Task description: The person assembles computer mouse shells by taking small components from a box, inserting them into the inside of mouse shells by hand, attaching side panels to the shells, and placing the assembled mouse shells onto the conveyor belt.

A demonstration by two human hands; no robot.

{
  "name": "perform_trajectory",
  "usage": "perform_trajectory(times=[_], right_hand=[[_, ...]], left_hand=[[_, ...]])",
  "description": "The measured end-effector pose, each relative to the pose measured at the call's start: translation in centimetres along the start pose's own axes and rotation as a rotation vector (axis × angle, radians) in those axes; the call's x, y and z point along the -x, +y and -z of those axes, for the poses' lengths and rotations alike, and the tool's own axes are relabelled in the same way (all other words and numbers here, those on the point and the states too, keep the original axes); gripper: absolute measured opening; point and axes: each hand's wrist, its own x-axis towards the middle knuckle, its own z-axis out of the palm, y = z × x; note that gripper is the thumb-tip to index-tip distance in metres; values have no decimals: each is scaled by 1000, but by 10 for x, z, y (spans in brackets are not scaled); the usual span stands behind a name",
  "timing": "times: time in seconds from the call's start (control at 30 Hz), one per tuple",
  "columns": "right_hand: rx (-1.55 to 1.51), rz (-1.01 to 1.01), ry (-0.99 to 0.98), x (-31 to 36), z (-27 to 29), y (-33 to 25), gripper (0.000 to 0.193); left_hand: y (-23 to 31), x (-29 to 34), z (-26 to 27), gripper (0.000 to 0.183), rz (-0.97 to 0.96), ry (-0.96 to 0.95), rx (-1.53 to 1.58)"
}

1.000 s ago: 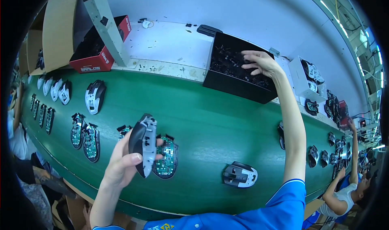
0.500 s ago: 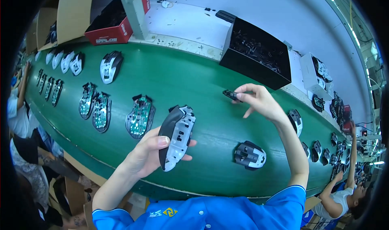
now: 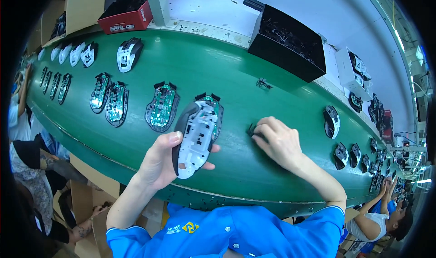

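Observation:
My left hand [image 3: 159, 160] grips a black-and-white mouse shell [image 3: 197, 137], its white inner side facing up. Partly hidden behind that shell, a mouse base with a green circuit board [image 3: 217, 110] rests on the green belt. To the right, the fingers of my right hand [image 3: 279, 142] are pinched at a small black plastic part [image 3: 250, 130], low over the belt; the fingers hide much of it. Farther off lies another small black plastic piece [image 3: 263, 83].
Circuit-board mouse bases [image 3: 161, 107] and white-and-black shells [image 3: 129, 54] line the belt [image 3: 227, 67] at left; more mice [image 3: 332, 121] sit at right. Behind stand a black box [image 3: 288, 49] of small dark parts and a red box [image 3: 125, 22]. Other people work at both sides.
My right hand has come nearer and lower; a small black piece now lies beyond it. The base behind the held shell has come into sight. The mouse beside my right forearm is no longer seen.

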Motion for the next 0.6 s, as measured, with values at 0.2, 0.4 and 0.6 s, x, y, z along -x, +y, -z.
perform_trajectory(times=[0.2,0.4,0.6], right_hand=[[-207,-60,-135,-7,1,-6,18],[-673,-335,-463,-28,10,-8,18],[-872,-380,-186,-34,53,-27,11]], left_hand=[[-1,2,-1,61,10,8,64],[0,5,1,63,28,24,77],[-8,-3,5,60,72,-55,106]])
